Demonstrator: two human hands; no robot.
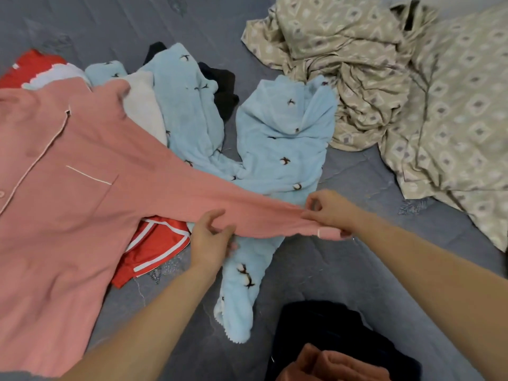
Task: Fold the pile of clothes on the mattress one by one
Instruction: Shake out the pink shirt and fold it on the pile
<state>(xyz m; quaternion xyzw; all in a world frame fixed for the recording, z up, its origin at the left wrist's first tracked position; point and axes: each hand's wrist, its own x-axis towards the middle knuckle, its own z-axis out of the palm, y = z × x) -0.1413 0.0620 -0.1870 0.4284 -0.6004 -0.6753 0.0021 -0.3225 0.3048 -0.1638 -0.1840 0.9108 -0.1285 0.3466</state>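
A pink pyjama shirt (63,193) with white piping lies spread at the left, its long sleeve stretched to the right across the pile. My left hand (210,240) pinches the sleeve partway along. My right hand (330,211) grips the sleeve near its cuff. Under the sleeve lies a light blue fleece garment (277,138) with small dark motifs, one leg reaching toward me. Red shorts (154,248) with white stripes poke out below the shirt. A white piece (143,103) and a black one (225,89) lie behind.
The grey quilted mattress (357,259) carries everything. A crumpled beige patterned sheet (398,86) fills the upper right. Near the bottom edge sits a dark garment (324,331) with a folded rust-coloured piece (327,367) on it. Another red item (30,64) lies far left.
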